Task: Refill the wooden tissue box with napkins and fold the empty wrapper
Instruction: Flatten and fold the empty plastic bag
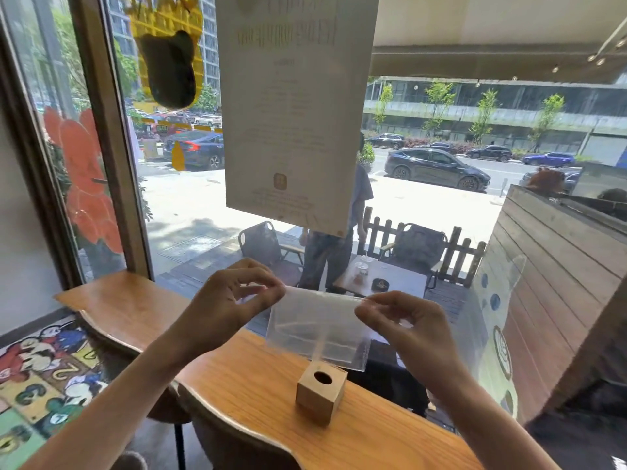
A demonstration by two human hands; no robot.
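A clear plastic wrapper (315,329) hangs flat in the air above the counter, stretched between both hands. My left hand (230,300) pinches its upper left corner. My right hand (403,322) pinches its upper right corner. Below the wrapper's lower edge stands the wooden tissue box (320,395), a small cube with a round hole in its top. The hole looks dark; no napkin shows through it.
The box sits on a narrow wooden counter (244,378) running along a large window. A paper notice (291,106) hangs on the glass above the hands. A chair back (237,432) stands at the counter's near edge. Outside are a person, patio chairs and a small table.
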